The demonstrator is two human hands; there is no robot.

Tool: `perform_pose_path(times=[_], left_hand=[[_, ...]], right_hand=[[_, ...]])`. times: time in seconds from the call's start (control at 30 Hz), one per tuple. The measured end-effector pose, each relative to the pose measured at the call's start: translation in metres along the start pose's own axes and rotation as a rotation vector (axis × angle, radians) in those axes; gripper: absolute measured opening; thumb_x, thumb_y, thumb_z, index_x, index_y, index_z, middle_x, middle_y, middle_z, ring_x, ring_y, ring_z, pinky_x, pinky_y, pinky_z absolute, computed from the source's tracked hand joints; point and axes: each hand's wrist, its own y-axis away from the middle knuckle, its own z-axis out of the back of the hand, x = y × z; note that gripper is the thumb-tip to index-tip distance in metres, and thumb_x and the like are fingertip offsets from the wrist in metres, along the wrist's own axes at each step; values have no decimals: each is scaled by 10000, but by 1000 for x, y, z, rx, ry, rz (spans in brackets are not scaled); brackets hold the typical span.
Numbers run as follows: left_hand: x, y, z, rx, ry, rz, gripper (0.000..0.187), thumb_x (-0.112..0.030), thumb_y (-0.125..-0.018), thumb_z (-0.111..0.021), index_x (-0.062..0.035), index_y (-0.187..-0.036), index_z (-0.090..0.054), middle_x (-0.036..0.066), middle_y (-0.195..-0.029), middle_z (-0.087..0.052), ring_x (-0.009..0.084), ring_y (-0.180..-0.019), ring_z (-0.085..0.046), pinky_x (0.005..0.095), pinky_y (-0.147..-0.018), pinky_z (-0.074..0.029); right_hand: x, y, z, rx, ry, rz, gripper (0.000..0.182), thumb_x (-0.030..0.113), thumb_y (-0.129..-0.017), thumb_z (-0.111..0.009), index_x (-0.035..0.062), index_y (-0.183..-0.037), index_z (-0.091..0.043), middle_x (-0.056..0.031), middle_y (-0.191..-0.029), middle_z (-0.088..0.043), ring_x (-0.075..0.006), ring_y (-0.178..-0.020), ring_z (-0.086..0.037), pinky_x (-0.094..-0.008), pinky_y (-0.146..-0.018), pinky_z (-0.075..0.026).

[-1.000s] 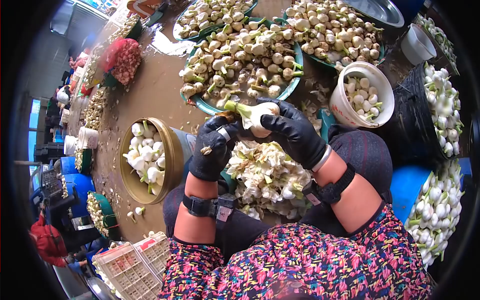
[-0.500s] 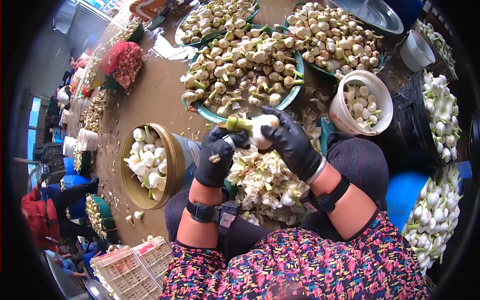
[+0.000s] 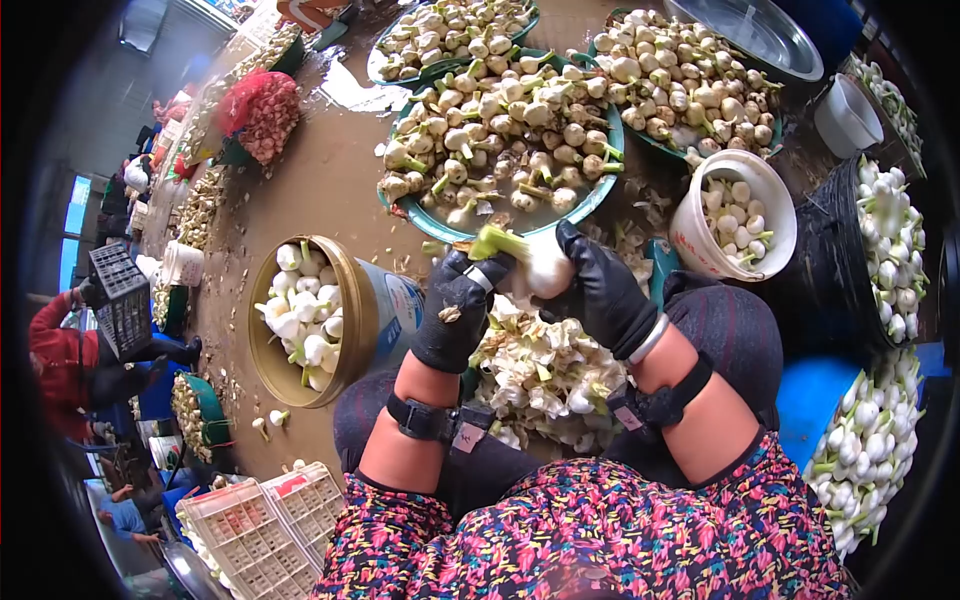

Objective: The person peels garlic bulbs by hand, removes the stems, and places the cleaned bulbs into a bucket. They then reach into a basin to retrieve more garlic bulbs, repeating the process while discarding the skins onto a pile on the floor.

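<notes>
A white garlic bulb [image 3: 549, 268] with a thick green stem is held between both hands, above a heap of stripped peels [image 3: 545, 365]. My left hand [image 3: 452, 312], in a black glove, closes on the stem side; a pale band crosses one finger, and a bit of peel sticks to the glove. My right hand [image 3: 607, 298], also black-gloved, grips the bulb from the right, its thumb and fingers partly hidden behind it. Just beyond the hands stands a green-rimmed tub [image 3: 572, 222] of unpeeled garlic with some murky water.
To the left, a tan-rimmed bucket [image 3: 262, 350] holds peeled garlic. On the right are a white bucket [image 3: 690, 235] of bulbs and a black tub [image 3: 815, 235] heaped with white garlic. Stacked egg-tray-like crates [image 3: 235, 525] lie at lower left. A person in red [image 3: 60, 345] carries a grey crate [image 3: 122, 300].
The bulb has tilted, its stem end rising, and more of its white side shows. Both hands sit slightly lower and further right. The person at left now lifts a grey crate.
</notes>
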Motion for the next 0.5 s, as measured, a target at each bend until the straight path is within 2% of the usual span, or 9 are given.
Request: perform_pose_path(times=[0.03, 0.07, 0.1, 0.2, 0.23, 0.3, 0.33, 0.37, 0.5], left_hand=[[2, 0, 2, 90, -296, -153, 281, 76, -685, -544, -3, -948, -606, 141, -861, -622, 265, -775, -589, 324, -692, -470], [1, -1, -3, 34, -86, -67, 299, 86, -683, -517, -15, -948, -609, 167, -873, -619, 298, -788, -588, 354, -708, -473], [1, -2, -3, 35, -86, -68, 299, 86, -683, -517, -15, -948, -609, 167, -873, -619, 298, -788, -588, 354, -708, -473], [-4, -2, 2, 79, -314, -210, 228, 46, -702, -564, -7, -915, -621, 128, -849, -628, 249, -780, -595, 322, -712, -471], [-10, -3, 3, 81, -313, -211, 228, 46, -702, -564, -7, -915, -621, 128, -849, -628, 249, -780, -595, 322, -712, -471], [-22, -5, 2, -18, 658, 574, 175, 2, -723, -596, -6, -896, -623, 98, -841, -627, 198, -777, -590, 297, -706, -464], [-19, -4, 7, 62, 583, 613, 148, -24, -741, -597, -10, -886, -617, 90, -818, -615, 171, -763, -578, 289, -690, -458], [-16, -3, 8, 61, 584, 618, 148, -24, -741, -597, -10, -886, -617, 90, -818, -615, 171, -763, -578, 289, -690, -458], [1, 5, -3, 118, 67, 145, 153, -7, -745, -552, 9, -890, -600, 145, -808, -592, 279, -752, -582, 328, -679, -458]], right_hand=[[-8, -6, 4, -88, 267, 269, 503, 455, -859, -528, 47, -1148, -476, -97, -968, -599, -200, -825, -616, -350, -700, -513], [-16, -9, 9, -179, 531, 540, 534, 456, -849, -553, 20, -1146, -477, -116, -945, -614, -204, -791, -628, -331, -695, -517], [-2, 14, -25, -232, 517, 431, 619, 441, -792, -639, 12, -1194, -445, -136, -1005, -609, -230, -862, -627, -335, -775, -496], [-8, 8, -17, -437, 1172, 812, 601, 360, -736, -720, 3, -1152, -473, -129, -964, -616, -222, -823, -631, -309, -711, -510], [-8, 6, -11, -374, 1092, 763, 569, 320, -717, -734, 9, -1127, -492, -112, -913, -617, -193, -759, -626, -288, -633, -505], [2, 11, -11, -312, 1011, 712, 538, 280, -699, -749, 15, -1102, -512, -96, -863, -619, -164, -695, -622, -268, -555, -501], [16, 24, -21, -205, 826, 346, 551, 247, -687, -754, 18, -1120, -504, -77, -840, -613, -132, -672, -606, -243, -526, -487], [23, 31, -28, -95, 627, -12, 567, 214, -675, -760, 21, -1138, -496, -58, -816, -607, -100, -650, -590, -218, -496, -473], [18, 32, -25, 120, 516, -168, 425, 225, -708, -720, 14, -1029, -540, -27, -698, -573, -90, -505, -530, -210, -427, -406]])
